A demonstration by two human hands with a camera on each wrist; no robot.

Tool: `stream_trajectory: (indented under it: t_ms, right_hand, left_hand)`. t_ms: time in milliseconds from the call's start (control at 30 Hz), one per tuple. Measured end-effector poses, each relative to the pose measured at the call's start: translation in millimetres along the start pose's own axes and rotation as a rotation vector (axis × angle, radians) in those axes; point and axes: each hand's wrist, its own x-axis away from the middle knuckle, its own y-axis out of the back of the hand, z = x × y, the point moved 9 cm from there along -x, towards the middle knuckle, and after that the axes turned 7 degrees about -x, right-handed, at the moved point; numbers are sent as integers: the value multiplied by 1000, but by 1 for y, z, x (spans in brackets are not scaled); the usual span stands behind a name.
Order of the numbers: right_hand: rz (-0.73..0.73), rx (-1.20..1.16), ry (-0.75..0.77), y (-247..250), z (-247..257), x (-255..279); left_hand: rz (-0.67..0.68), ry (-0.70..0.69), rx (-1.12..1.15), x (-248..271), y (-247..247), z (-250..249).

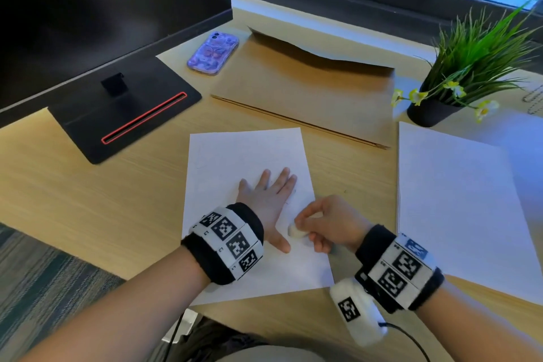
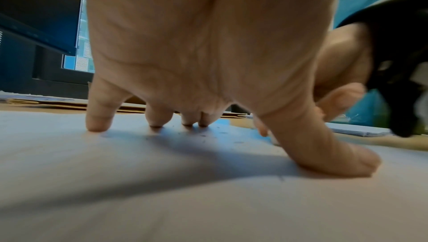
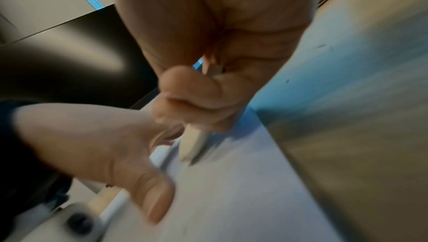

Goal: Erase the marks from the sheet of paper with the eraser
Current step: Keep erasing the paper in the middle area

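1. Rubbing is the step in hand, I'd say: the right hand [image 1: 326, 222], low and right of centre in the head view, pinches the white eraser [image 1: 296, 230] between thumb and curled fingers, its lower end down on the sheet of paper [image 1: 244, 153]
2. Eraser again in the right wrist view [image 3: 193, 145]: it sticks out below the fingertips [image 3: 185, 97] at a slant, tip on the white surface near the sheet's right edge
3. Left hand [image 1: 269, 203] lies flat on the sheet at mid-frame, fingers straight and spread, thumb angled towards the eraser; the left wrist view shows the fingertips [image 2: 97, 123] pressing down
4. Marks: faint grey strokes show just right of the left fingers and dark specks lie near the fingertips in the left wrist view, crumbs or pencil I cannot tell; the upper part of the sheet looks almost clean
5. Next move, as I judge it: short strokes over the marks by the right edge, with the left hand holding firm so the paper doesn't buckle
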Motion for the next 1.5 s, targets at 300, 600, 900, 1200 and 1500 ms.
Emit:
stream_trajectory:
  t_ms: [300, 600, 900, 1200, 1500]
  right_hand:
    - [-151, -108, 13, 13, 2, -6]
    - [-251, -106, 66, 24, 19, -18]
    - [-245, -116, 53, 20, 21, -19]
    - [-114, -112, 4, -2, 7, -11]
    - [-1, -53, 2, -16, -1, -4]
  left_hand:
    - [-3, -6, 3, -1, -2, 1]
    - [-22, -17, 9, 0, -2, 1]
    - [-35, -8, 0, 1, 0, 2]
    - [-41, -12, 13, 0, 2, 1]
    - [-45, -21, -44, -1, 2, 0]
